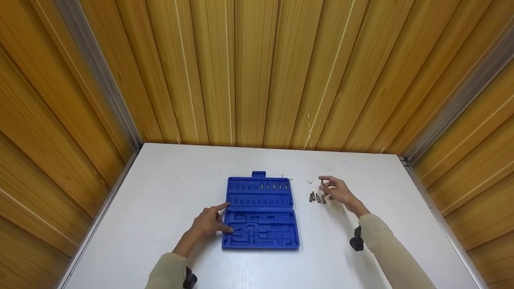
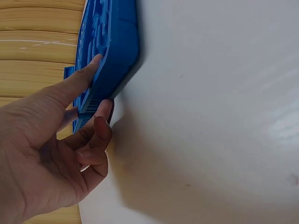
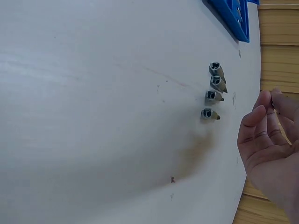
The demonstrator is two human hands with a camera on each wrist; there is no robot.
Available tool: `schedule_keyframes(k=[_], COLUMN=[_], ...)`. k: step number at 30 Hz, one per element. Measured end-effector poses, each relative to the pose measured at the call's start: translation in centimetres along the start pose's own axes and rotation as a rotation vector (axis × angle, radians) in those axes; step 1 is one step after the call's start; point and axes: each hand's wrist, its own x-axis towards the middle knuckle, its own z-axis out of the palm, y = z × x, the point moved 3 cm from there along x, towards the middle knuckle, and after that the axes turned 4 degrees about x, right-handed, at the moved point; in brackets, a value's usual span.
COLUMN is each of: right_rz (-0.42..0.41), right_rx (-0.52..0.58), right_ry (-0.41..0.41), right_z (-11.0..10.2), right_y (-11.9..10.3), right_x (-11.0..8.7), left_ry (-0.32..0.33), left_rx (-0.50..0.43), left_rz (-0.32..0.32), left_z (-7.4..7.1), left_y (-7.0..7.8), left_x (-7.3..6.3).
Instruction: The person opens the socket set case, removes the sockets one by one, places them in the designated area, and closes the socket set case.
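A blue plastic tool case [image 1: 260, 209] lies unfolded on the white table. My left hand [image 1: 209, 221] is at the case's left side; in the left wrist view its thumb [image 2: 91, 67] lies over the rim and another finger touches the outer wall. To the right of the case, my right hand [image 1: 337, 192] pinches a small metal socket bit [image 1: 322, 182] between thumb and fingertips, raised above the table. Several more socket bits [image 3: 214, 96] stand or lie in a row below it, square-holed ends showing in the right wrist view.
Several bits [image 1: 274, 186] sit in slots at the right of the case's upper row. The lower half [image 1: 260, 228] has moulded recesses. Wood-patterned panels [image 1: 253, 80] rise behind and beside the white table [image 1: 180, 168].
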Motion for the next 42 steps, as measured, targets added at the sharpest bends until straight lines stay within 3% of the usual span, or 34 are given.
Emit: schedule_keyframes(k=[11,20,27,38,42], right_rz=[-0.039,-0.010,-0.118,-0.155,-0.127], right_rx=[-0.090,-0.185,-0.306,-0.355,-0.353], right_ry=[0.025,0.026,0.046,0.068,0.064], right_z=[-1.3,-1.3,-0.7,-0.1,-0.1], right_y=[1.8,3.8,4.3,4.8,5.0], right_x=[-1.1,-1.7,-2.0,-1.6,-1.4], left_ry=[0.011,0.008,0.006,0.002,-0.002], left_rx=[0.001,0.003,-0.007,-0.008,-0.018], left_rz=[0.002,0.002,-0.011,-0.011,-0.012], left_z=[-0.1,0.1,0.1,0.1,0.0], left_y=[0.2,0.4,0.2,0.0,0.0], left_x=[-0.2,-0.3,-0.3,-0.1,-0.2])
